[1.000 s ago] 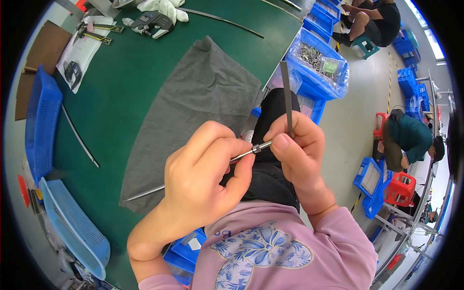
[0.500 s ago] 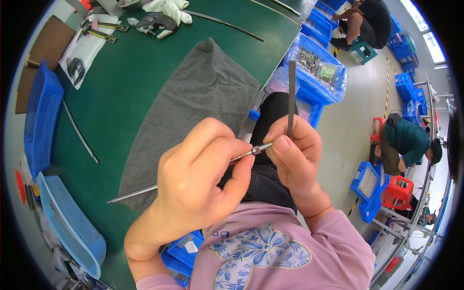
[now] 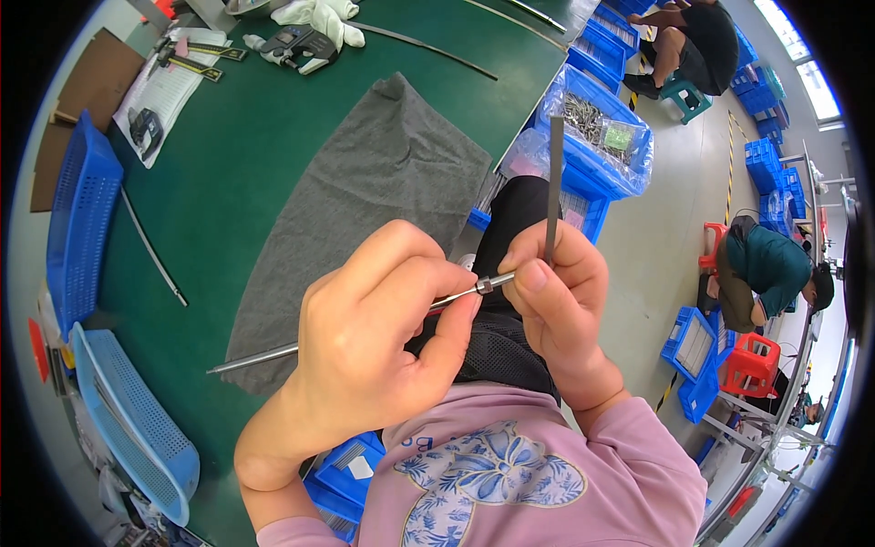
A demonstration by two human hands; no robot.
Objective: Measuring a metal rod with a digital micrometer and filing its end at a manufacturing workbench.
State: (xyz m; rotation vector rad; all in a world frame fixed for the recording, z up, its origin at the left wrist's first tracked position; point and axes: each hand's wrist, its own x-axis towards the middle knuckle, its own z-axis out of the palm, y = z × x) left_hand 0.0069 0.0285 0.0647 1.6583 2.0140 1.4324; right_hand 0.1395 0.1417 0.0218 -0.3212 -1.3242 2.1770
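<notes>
Two hands meet over your lap, just off the edge of the green table (image 3: 273,182). Your left hand (image 3: 374,346) is closed around a thin metal rod (image 3: 251,357); thumb & forefinger pinch it near its tip, and the long end sticks out down-left over the grey cloth (image 3: 365,210). Your right hand (image 3: 551,301) is closed too, pinching a small metal collar (image 3: 486,284) at the rod's tip while also clamping a flat dark file (image 3: 553,173) that stands upright between the fingers.

Tips for the step, as I judge it:
- Keep the rod & collar in one straight line; any tilt prob. binds the fit.
- Hold the left pinch close to the tip, as now, so the long rod doesn't whip.
- Turn or press w/ the right fingertips only, wrist quiet.
- Mind the file: it points up toward your face.
- Work nearer the cloth if you can; a dropped collar over the lap is hard to find.

A blue bin of small metal parts (image 3: 597,128) sits at the table's right edge, within reach.
</notes>
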